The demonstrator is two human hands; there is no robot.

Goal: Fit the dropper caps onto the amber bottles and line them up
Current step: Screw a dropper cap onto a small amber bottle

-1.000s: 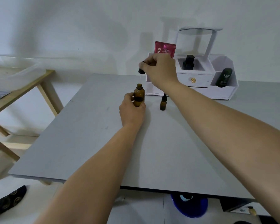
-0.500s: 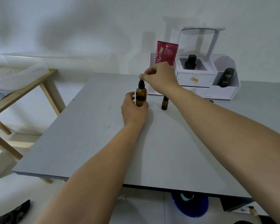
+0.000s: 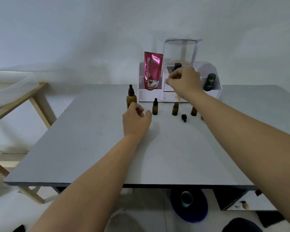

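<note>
A large amber bottle point(image 3: 131, 97) stands upright at the far middle of the grey table point(image 3: 90, 148) with a black dropper cap on it. My left hand point(image 3: 135, 121) rests just in front and right of it, fingers loosely apart, holding nothing. To the right stand a small capped amber bottle point(image 3: 155, 108), a small uncapped one point(image 3: 175, 109), and a third point(image 3: 194, 111) partly hidden by my right forearm. A loose black dropper cap point(image 3: 184, 117) lies between the last two. My right hand point(image 3: 184, 80) hovers above them, fingers pinched together with nothing visible in them.
A white organizer point(image 3: 151, 95) stands at the back edge, holding a pink tube point(image 3: 153, 71), a dark green bottle point(image 3: 210, 82) and a black bottle. A wooden table point(image 3: 23, 97) is at the left. A blue object point(image 3: 189, 205) lies on the floor below.
The dropper cap went onto the large bottle. Both hands let go: my left hand slid off the bottle toward me, my right hand moved to the right.
</note>
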